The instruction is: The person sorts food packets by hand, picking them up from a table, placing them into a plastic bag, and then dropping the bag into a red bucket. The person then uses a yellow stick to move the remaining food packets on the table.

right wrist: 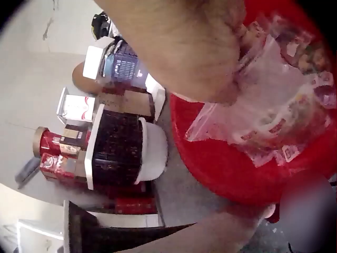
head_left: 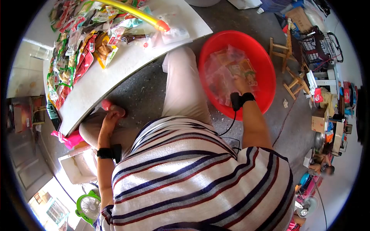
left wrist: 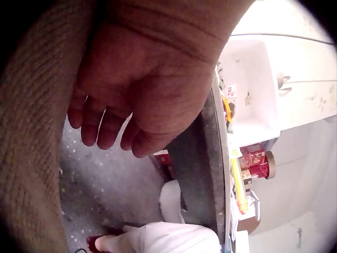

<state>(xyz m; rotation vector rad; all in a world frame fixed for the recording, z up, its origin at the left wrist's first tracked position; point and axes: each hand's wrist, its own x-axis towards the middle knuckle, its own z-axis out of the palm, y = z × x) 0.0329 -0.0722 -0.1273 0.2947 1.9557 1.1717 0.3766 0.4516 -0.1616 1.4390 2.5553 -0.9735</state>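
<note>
My right hand (head_left: 241, 82) reaches down into a red plastic basin (head_left: 266, 89) on the floor, which holds several clear snack packets (head_left: 225, 69). In the right wrist view my right hand (right wrist: 238, 50) pinches one clear zip packet (right wrist: 263, 113), and it hangs from my fingers over the red basin (right wrist: 221, 171). My left hand (head_left: 110, 116) rests on my left knee beside the table edge. The left wrist view shows my left hand (left wrist: 105, 129) with its fingers hanging loosely, holding nothing, next to my trouser leg (left wrist: 31, 158).
A white table (head_left: 115, 73) ahead carries a pile of coloured snack packets (head_left: 75, 54) and a yellow tube (head_left: 131, 11). Wooden stools (head_left: 280, 48) stand beyond the basin. A white box (head_left: 77, 165) and a green fan (head_left: 88, 206) sit at my left. Stacked boxes (right wrist: 58, 153) line the floor.
</note>
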